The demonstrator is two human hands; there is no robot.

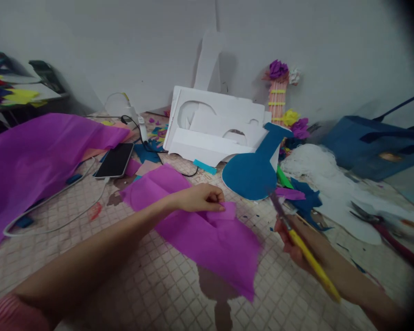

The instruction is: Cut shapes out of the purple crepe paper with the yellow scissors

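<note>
My left hand (200,197) is closed in a pinch on a small purple paper piece (224,211). That piece is over a larger purple paper sheet (210,241), which lies creased on the patterned tabletop. My right hand (290,239), to the right of the sheet, is wrapped round a paintbrush (312,262) with a yellow handle. The brush tip is blurred and points up and left, close to a blue guitar-shaped cutout (251,172); whether they touch I cannot tell. The cutout leans on white board pieces (210,122).
A phone (115,161) on a white cable lies at left beside a big purple sheet (48,138). At right are white shredded material (313,170), red-handled pliers (376,219) and a blue bag (376,142). A decorated pink-and-yellow cutout (278,99) stands against the wall.
</note>
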